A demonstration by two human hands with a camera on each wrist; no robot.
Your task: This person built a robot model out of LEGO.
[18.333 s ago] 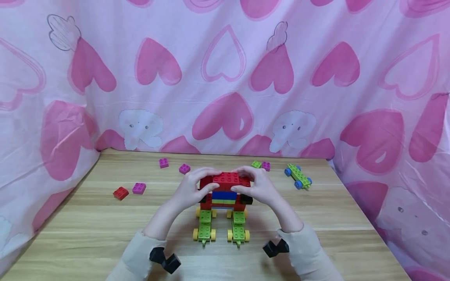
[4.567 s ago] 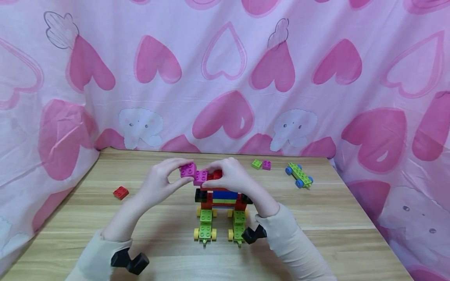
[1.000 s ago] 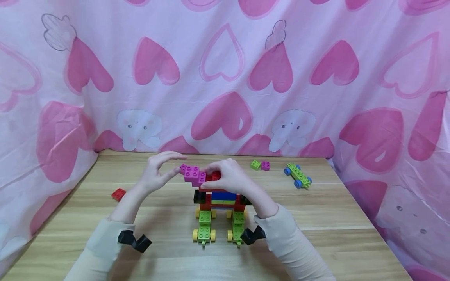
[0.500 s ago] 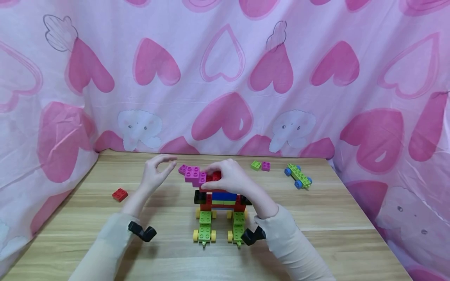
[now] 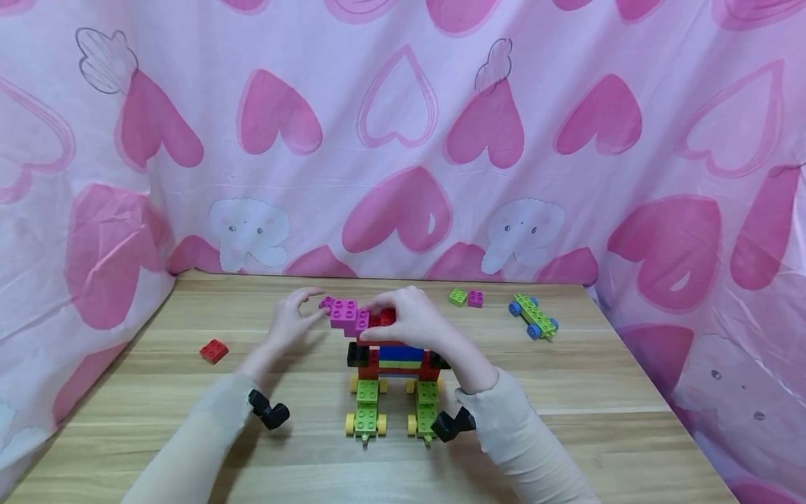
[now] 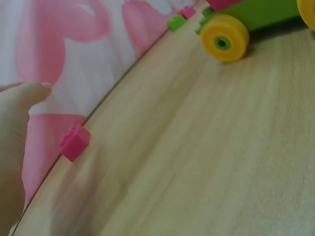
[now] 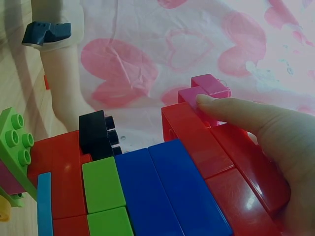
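A toy-brick model (image 5: 401, 355) stands mid-table on two green wheeled bases (image 5: 367, 414), with red, blue, green and black bricks above. Two joined magenta bricks (image 5: 344, 313) jut from its top left. My right hand (image 5: 412, 316) grips the red bricks on top; in the right wrist view a fingertip (image 7: 209, 102) rests at the magenta ones. My left hand (image 5: 291, 320) is spread around a loose magenta brick (image 6: 75, 142) that sits on the table behind the model. The left wrist view shows a gap between that brick and the left hand (image 6: 17, 118).
A red brick (image 5: 214, 351) lies to the left. At the back right are a green brick (image 5: 457, 297), another magenta brick (image 5: 475, 299) and a green wheeled base (image 5: 534, 317) with blue wheels. A heart-patterned curtain (image 5: 403, 140) encloses the back and sides.
Since several seconds ago, the magenta brick my left hand held has joined the model and been let go. That hand drew back left, then came down toward the loose brick. The right hand stays put.
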